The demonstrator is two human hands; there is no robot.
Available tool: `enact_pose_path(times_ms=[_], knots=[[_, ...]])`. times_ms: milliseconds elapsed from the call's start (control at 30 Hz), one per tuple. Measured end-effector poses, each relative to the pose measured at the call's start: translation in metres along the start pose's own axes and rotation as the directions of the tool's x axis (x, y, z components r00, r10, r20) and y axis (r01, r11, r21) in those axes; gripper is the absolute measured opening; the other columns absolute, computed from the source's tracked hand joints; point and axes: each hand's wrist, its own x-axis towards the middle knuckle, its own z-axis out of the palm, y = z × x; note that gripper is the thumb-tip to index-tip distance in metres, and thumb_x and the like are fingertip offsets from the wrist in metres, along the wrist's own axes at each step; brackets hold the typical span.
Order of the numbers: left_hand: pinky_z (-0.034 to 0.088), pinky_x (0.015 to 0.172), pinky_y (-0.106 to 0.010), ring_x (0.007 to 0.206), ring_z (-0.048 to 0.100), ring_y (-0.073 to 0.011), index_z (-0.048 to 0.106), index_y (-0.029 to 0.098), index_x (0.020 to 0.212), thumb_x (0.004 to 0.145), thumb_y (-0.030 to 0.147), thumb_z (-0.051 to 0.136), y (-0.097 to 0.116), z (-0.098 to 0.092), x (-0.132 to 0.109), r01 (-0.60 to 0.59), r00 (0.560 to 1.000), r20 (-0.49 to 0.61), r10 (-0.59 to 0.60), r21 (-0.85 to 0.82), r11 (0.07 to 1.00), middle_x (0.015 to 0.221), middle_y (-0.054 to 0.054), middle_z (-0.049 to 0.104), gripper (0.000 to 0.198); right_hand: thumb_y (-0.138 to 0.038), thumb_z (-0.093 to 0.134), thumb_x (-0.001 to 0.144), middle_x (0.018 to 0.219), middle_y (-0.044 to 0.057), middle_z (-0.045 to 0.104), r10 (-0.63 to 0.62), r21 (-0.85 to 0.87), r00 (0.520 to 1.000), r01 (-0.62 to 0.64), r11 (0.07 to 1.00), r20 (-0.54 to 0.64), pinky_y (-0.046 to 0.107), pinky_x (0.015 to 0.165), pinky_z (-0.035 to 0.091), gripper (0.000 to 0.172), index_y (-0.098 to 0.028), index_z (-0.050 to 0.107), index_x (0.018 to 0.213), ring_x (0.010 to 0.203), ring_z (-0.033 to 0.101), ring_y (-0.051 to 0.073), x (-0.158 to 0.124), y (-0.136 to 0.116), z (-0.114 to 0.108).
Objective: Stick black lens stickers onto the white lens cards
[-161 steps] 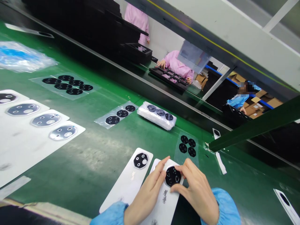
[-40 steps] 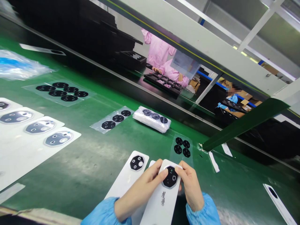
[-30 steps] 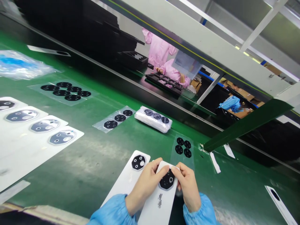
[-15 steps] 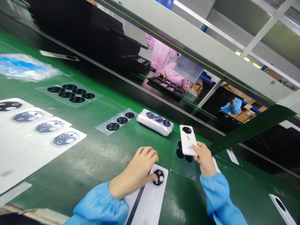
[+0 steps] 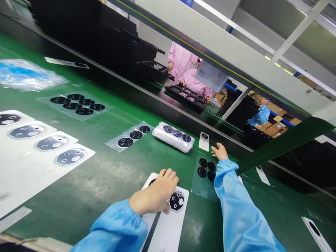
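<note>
A: What is nearest to us?

B: A thin, flat white panel point(image 5: 170, 224) with a shiny black eight-sided patch point(image 5: 176, 201). It lies on the green surface point(image 5: 118, 189). A second white panel point(image 5: 150, 219), partly hidden, lies just beside it.

A: And the left hand point(image 5: 157, 190)?

B: It is over both panels. Its fingers are loosely bent, not clenched, and I see nothing pinched in them. I can't tell if the palm touches anything.

A: How would a panel feel?

B: I think light, stiff and smooth, so it could slip. It might scratch too. Best to hold it by the long sides and keep fingers off the shiny patch.

A: What is farther away?

B: A clear plastic sheet point(image 5: 204, 190) with four black discs. Past it is the right hand point(image 5: 219, 151), fingers spread, holding nothing. Just beside its fingertips, but apart, is a white panel with a dark round patch point(image 5: 204, 144), by the dark band point(image 5: 136, 96) at the back.

A: And far off?

B: A person in pink point(image 5: 193, 81) touches a black tray point(image 5: 186, 94).
</note>
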Motion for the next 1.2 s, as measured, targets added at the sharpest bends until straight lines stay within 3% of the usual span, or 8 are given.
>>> enact_pose_path(times_ms=[133,233,333,467,700,833,967,1200], knots=[[0.036,0.081,-0.035,0.099,0.045,-0.0264,0.050,0.018,0.087,0.054,0.003,0.076,0.005,-0.015,-0.010,-0.029,0.999,0.018,0.030,-0.067,0.997,0.104,-0.006,0.049,0.044,-0.027,0.060,0.088,0.108,0.005,0.060,-0.139,-0.201,0.981,0.165,0.966,0.137,0.038,0.081,0.050,0.019,-0.015,0.060,0.103,0.092,0.059,0.018,-0.046,0.016,-0.011],[0.038,0.072,-0.028,0.089,0.051,-0.0200,0.047,0.023,0.096,0.064,0.006,0.066,0.006,-0.021,-0.019,-0.051,0.993,0.085,0.085,-0.340,0.939,0.098,0.001,0.052,0.041,-0.021,0.077,0.069,0.090,-0.001,0.058,-0.174,-0.297,0.945,0.256,0.920,0.275,0.033,0.079,0.048,0.025,-0.018,0.063,0.091,0.080,0.057,0.014,-0.077,0.025,-0.003],[0.039,0.064,-0.026,0.073,0.055,-0.0158,0.041,0.026,0.110,0.072,0.012,0.056,0.008,-0.017,-0.023,0.004,0.977,0.159,0.142,-0.680,0.733,0.087,0.004,0.058,0.043,-0.021,0.082,0.057,0.090,-0.003,0.053,-0.172,-0.376,0.933,0.290,0.880,0.317,0.029,0.075,0.046,0.040,-0.021,0.061,0.091,0.076,0.054,0.013,-0.088,0.030,0.008],[0.044,0.072,-0.029,0.092,0.060,-0.0190,0.031,0.025,0.119,0.076,0.016,0.056,0.011,0.002,-0.023,-0.032,0.980,0.045,0.194,-0.926,0.377,0.101,-0.001,0.061,0.051,-0.026,0.078,0.066,0.093,-0.001,0.053,-0.150,-0.463,0.924,0.311,0.830,0.352,0.031,0.074,0.046,0.034,-0.018,0.057,0.092,0.077,0.054,0.013,-0.081,0.031,0.012],[0.045,0.079,-0.032,0.095,0.059,-0.0182,0.042,0.022,0.106,0.073,0.015,0.059,0.014,0.020,-0.026,-0.041,0.992,-0.021,0.122,-0.986,0.162,0.096,0.000,0.062,0.038,-0.032,0.058,0.089,0.093,0.002,0.060,-0.072,-0.535,0.910,0.302,0.789,0.407,0.031,0.068,0.050,0.020,-0.014,0.058,0.097,0.075,0.058,0.013,-0.063,0.028,0.014],[0.044,0.083,-0.034,0.098,0.060,-0.0194,0.044,0.022,0.107,0.072,0.015,0.061,0.014,0.019,-0.026,-0.019,0.995,-0.011,0.100,-0.996,0.089,0.102,-0.003,0.064,0.040,-0.029,0.065,0.082,0.089,0.000,0.057,-0.111,-0.531,0.920,0.312,0.788,0.376,0.031,0.069,0.048,0.020,-0.015,0.056,0.095,0.074,0.055,0.013,-0.073,0.023,0.015],[0.044,0.083,-0.034,0.097,0.062,-0.0200,0.045,0.021,0.110,0.071,0.016,0.062,0.012,0.020,-0.026,-0.005,0.996,-0.001,0.084,-0.999,0.042,0.103,-0.004,0.065,0.043,-0.020,0.075,0.064,0.087,-0.002,0.049,-0.194,-0.500,0.929,0.337,0.798,0.316,0.030,0.072,0.046,0.038,-0.021,0.051,0.093,0.076,0.051,0.014,-0.090,0.022,0.017],[0.044,0.081,-0.034,0.095,0.063,-0.0206,0.045,0.021,0.115,0.072,0.017,0.064,0.011,0.021,-0.027,-0.006,0.998,-0.005,0.062,-1.000,0.022,0.103,-0.004,0.067,0.047,-0.018,0.066,0.069,0.099,0.003,0.045,-0.304,-0.425,0.908,0.406,0.809,0.289,0.032,0.073,0.049,0.035,-0.021,0.052,0.101,0.084,0.053,0.018,-0.103,0.031,0.018]])
